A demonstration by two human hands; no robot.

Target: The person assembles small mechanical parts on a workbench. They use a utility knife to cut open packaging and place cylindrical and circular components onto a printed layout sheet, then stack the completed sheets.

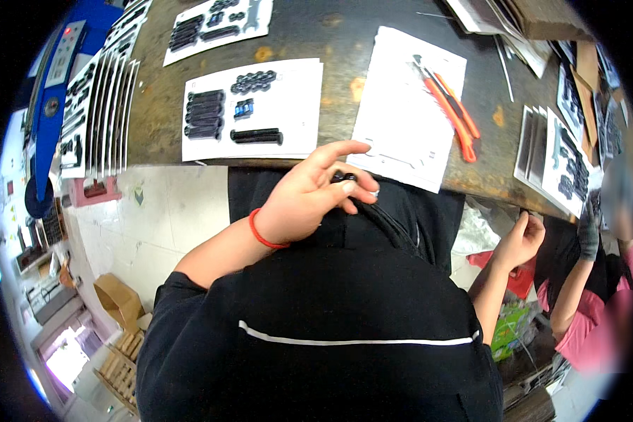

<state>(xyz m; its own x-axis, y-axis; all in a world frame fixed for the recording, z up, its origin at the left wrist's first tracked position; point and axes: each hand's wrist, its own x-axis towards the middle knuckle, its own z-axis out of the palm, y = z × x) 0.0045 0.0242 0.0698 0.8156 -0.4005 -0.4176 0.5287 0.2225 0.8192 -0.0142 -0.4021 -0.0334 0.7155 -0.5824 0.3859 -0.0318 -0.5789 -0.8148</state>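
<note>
Left hand [309, 197], centre of frame, raised in front of the dark shirt just below the near edge of the worn wooden surface [344, 42]. A red band sits on its wrist. Its grip is clenched on a small black part [346, 177], pinched between thumb and fingertips; index finger stretched out above it toward the white sheet. Whether more than one part is in the pinch is too small to tell.

Right hand: not visible anywhere in the frame; grip cannot be told.

On the surface, directly above the left hand: a white card [295, 126] carrying rows of black parts, one small blue piece among them, its near edge at the surface lip. Just right of it, a mostly blank white sheet [401, 119] hanging slightly over the edge, with orange-handled cutters [457, 116] lying across its upper right corner.

Upper left: a fanned stack of loaded cards [109, 105], another loaded card above centre. Right edge: more stacked cards [566, 165].

Lower right: another person's hand [524, 239] raised under the surface edge, a second person in pink beside.

Lower left: cardboard box [119, 299] on the floor.
</note>
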